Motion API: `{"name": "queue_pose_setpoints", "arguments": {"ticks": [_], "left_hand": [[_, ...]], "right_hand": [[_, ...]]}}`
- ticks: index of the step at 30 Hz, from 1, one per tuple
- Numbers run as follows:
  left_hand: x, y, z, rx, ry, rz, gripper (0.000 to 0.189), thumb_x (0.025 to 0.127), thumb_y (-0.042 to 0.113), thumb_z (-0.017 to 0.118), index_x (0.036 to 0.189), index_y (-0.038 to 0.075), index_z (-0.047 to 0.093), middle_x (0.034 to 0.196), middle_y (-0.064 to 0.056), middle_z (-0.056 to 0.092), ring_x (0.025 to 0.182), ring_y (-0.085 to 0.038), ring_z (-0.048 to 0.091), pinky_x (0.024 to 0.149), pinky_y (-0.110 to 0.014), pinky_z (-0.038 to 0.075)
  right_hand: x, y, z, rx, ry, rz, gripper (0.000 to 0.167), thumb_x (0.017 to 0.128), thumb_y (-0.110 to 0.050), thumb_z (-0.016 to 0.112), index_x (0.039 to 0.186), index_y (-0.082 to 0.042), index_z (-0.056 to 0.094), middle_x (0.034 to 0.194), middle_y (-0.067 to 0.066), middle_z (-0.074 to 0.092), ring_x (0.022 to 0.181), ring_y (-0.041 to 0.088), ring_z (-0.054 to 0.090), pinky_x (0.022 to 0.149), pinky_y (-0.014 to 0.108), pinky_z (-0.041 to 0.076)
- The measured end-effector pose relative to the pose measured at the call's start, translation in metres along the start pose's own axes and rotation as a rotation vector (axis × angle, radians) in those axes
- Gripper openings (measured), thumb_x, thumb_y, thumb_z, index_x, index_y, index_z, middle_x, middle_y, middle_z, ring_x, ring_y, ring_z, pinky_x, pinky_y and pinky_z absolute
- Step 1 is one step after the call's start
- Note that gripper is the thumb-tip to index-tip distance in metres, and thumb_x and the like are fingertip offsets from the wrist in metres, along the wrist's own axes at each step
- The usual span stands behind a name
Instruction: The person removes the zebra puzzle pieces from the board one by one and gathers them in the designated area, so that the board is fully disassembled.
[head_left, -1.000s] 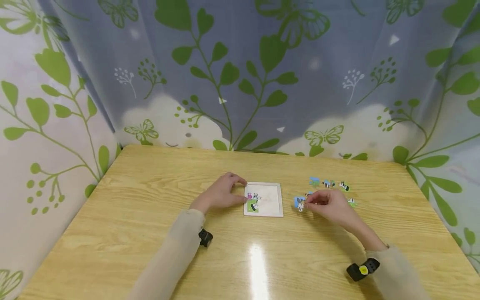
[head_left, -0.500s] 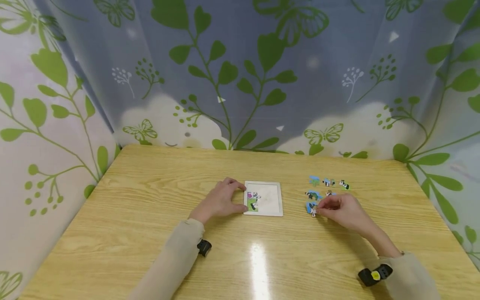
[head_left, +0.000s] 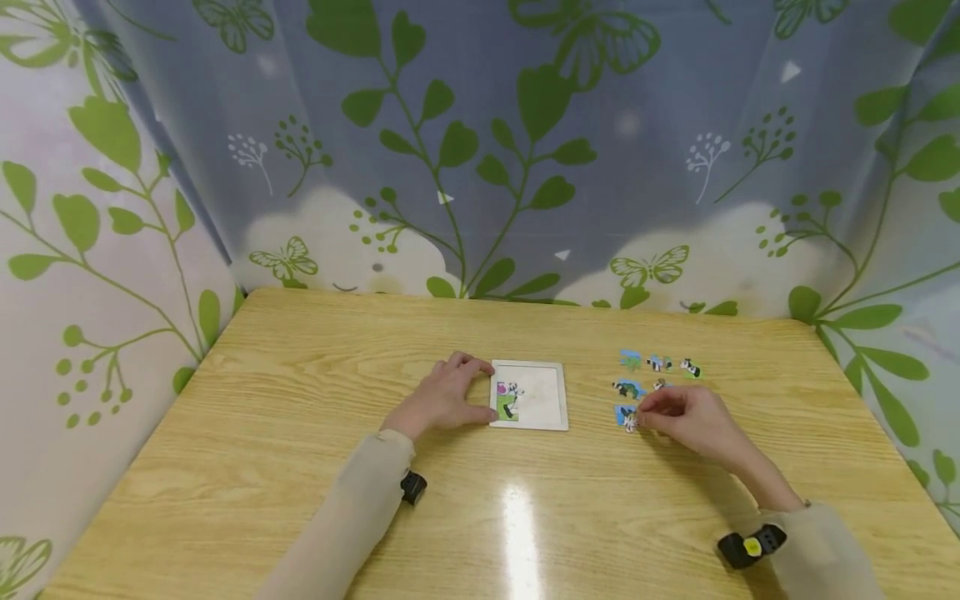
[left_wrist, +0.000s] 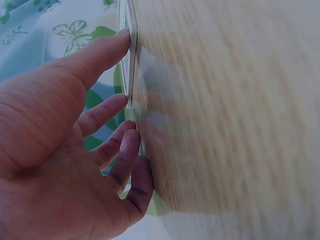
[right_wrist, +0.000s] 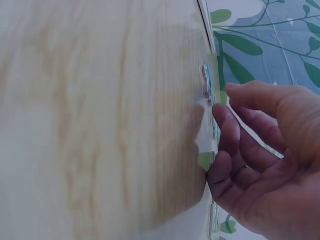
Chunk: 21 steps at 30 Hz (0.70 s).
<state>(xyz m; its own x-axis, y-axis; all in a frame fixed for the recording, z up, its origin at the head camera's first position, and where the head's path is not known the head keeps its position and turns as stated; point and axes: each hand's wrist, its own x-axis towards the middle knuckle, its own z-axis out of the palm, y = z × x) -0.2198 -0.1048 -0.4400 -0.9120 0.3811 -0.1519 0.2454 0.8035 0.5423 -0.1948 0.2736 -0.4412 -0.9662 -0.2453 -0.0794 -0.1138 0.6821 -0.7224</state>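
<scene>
A square white puzzle tray (head_left: pixel 543 400) lies on the table, with a zebra-printed picture section (head_left: pixel 507 402) filling its lower left. My left hand (head_left: pixel 437 396) spans the tray's left side, thumb and index fingertips touching its edge; in the left wrist view, the fingers of this hand (left_wrist: pixel 80 145) are spread and relaxed. To the right, a blue puzzle piece with a grey-and-white animal (head_left: pixel 624 416) lies flat. The right hand (head_left: pixel 693 421) hovers at this piece's right edge. Its thumb and index tips stand apart in the right wrist view, beside the piece (right_wrist: pixel 206 80) on the wood.
Several other puzzle pieces lie in rows behind the right hand, among them a blue-green one (head_left: pixel 630 360), a black-and-white one (head_left: pixel 691 368) and a dark animal one (head_left: pixel 627 389). Patterned curtains (head_left: pixel 480 167) stand along the table's (head_left: pixel 315 358) back and sides.
The right hand has moved right, carrying the blue animal piece from near the tray to the front of the other pieces, and its fingers have parted from it. The left hand stays at the tray.
</scene>
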Motion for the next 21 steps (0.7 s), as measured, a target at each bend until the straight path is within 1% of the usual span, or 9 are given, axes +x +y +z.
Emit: {"name": "queue_pose_setpoints", "arguments": {"ticks": [3, 7, 11, 15, 18, 21], "left_hand": [[0.001, -0.001, -0.001, 0.013, -0.01, -0.003, 0.068, 0.089, 0.042, 0.077, 0.148, 0.022, 0.05, 0.155, -0.012, 0.04, 0.133, -0.036, 0.044, 0.113, -0.057, 0.039], [0.001, -0.001, -0.002, 0.011, -0.027, -0.009, 0.072, 0.089, 0.043, 0.077, 0.152, 0.024, 0.047, 0.157, -0.013, 0.037, 0.135, -0.036, 0.042, 0.113, -0.057, 0.039], [0.002, -0.002, -0.003, 0.002, -0.036, -0.016, 0.074, 0.088, 0.043, 0.078, 0.152, 0.024, 0.046, 0.158, -0.013, 0.035, 0.137, -0.037, 0.041, 0.114, -0.058, 0.038], [0.004, -0.003, -0.002, 0.008, -0.039, -0.02, 0.074, 0.088, 0.043, 0.078, 0.152, 0.025, 0.046, 0.158, -0.013, 0.035, 0.138, -0.036, 0.041, 0.115, -0.057, 0.038], [0.006, -0.004, -0.001, 0.006, -0.04, -0.021, 0.074, 0.087, 0.044, 0.079, 0.152, 0.026, 0.046, 0.158, -0.012, 0.035, 0.137, -0.036, 0.041, 0.114, -0.056, 0.038], [0.007, -0.004, -0.001, -0.001, -0.044, -0.021, 0.074, 0.087, 0.044, 0.079, 0.151, 0.026, 0.046, 0.156, -0.012, 0.035, 0.137, -0.036, 0.041, 0.113, -0.056, 0.039]], "right_hand": [[0.002, -0.002, 0.002, -0.018, 0.011, -0.015, 0.019, 0.095, -0.029, 0.074, 0.103, -0.011, 0.075, 0.095, 0.004, 0.077, 0.072, 0.011, 0.066, 0.06, 0.027, 0.051], [0.008, -0.009, 0.007, -0.022, 0.021, -0.067, 0.018, 0.096, -0.03, 0.073, 0.103, -0.013, 0.075, 0.097, 0.004, 0.076, 0.077, 0.013, 0.067, 0.061, 0.027, 0.052], [0.019, -0.022, 0.017, -0.013, 0.008, -0.105, 0.015, 0.096, -0.029, 0.074, 0.103, -0.016, 0.076, 0.096, 0.003, 0.074, 0.079, 0.012, 0.066, 0.06, 0.028, 0.051], [0.031, -0.034, 0.03, -0.011, -0.007, -0.126, 0.014, 0.096, -0.03, 0.073, 0.104, -0.018, 0.076, 0.091, 0.001, 0.073, 0.076, 0.013, 0.064, 0.056, 0.028, 0.05], [0.039, -0.042, 0.04, -0.002, -0.013, -0.151, 0.014, 0.096, -0.03, 0.072, 0.104, -0.019, 0.076, 0.092, 0.001, 0.073, 0.077, 0.014, 0.065, 0.06, 0.028, 0.051], [0.047, -0.049, 0.049, 0.016, -0.02, -0.178, 0.014, 0.096, -0.028, 0.072, 0.105, -0.017, 0.076, 0.095, 0.001, 0.074, 0.082, 0.014, 0.066, 0.068, 0.027, 0.054]]}}
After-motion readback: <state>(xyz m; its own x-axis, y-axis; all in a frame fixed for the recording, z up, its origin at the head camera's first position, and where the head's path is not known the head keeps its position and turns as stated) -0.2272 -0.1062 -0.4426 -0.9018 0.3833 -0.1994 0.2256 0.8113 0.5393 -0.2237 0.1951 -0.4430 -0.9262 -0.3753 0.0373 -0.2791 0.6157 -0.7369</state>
